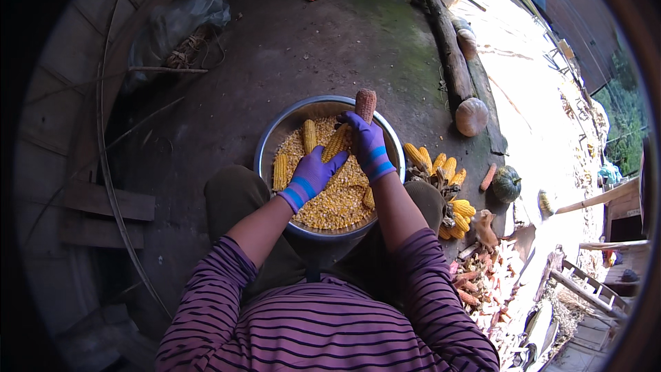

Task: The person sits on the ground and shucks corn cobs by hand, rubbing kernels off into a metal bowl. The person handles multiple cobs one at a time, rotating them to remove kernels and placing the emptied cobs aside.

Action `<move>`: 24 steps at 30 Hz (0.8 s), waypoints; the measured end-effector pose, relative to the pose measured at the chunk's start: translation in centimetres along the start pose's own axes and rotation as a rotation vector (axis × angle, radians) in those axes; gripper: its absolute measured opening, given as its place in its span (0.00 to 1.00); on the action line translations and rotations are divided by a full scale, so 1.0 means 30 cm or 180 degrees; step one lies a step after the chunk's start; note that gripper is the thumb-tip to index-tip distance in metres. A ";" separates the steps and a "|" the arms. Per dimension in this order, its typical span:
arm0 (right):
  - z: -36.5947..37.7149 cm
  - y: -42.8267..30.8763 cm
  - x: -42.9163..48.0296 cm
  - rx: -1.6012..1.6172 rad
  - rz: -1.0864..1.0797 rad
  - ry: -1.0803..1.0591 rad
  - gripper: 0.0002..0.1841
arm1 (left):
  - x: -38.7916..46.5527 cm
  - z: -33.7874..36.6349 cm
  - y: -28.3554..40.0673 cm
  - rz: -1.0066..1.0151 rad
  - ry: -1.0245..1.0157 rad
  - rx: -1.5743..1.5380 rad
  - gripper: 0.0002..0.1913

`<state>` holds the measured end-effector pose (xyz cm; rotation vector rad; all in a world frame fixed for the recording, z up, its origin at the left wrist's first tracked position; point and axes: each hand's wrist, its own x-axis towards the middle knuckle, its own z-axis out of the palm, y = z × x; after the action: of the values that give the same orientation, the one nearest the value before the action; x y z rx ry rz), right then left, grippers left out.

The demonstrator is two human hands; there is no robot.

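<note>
A metal basin [265, 129] between my knees holds loose yellow corn kernels [330, 212]. My left hand [316, 173], in a purple glove with blue bands, grips a corn cob with kernels [335, 143] over the basin. In my right hand [367, 142], gloved alike, is a bare reddish corncob [365, 105], its upper end sticking out past the basin's far rim. Its lower end is hidden by the glove, close to the yellow cob. Two more kernel-covered cobs lie on the kernels, an upright one [309, 137] and another [280, 171] by the left wall.
Yellow corn ears [439, 165] lie in a bunch right of my knee. Near them are a green pumpkin [506, 184], a small orange-and-white animal [485, 228] and a pile of stripped cobs and husks [485, 284]. A log [448, 41] runs along the right; bent canes [106, 165] stand left.
</note>
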<state>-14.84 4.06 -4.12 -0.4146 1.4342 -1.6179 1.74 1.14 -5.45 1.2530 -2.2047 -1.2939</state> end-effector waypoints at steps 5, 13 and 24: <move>0.017 -0.075 -0.051 -0.0439 -0.0394 -0.0372 0.25 | 0.009 -0.075 0.000 -0.0055 -0.0039 -0.0150 0.43; 0.080 0.023 -0.045 -0.1419 -0.0757 0.0412 0.20 | -0.050 -0.055 0.094 -0.0279 -0.0450 0.0848 0.34; -0.003 -0.082 -0.086 -0.0041 -0.0476 -0.0645 0.21 | 0.010 -0.092 0.043 0.0003 -0.0258 -0.0047 0.34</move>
<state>-14.50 5.94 -1.09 -0.6875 1.2863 -1.6336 2.60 -0.37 -2.91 1.2142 -2.2459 -1.3811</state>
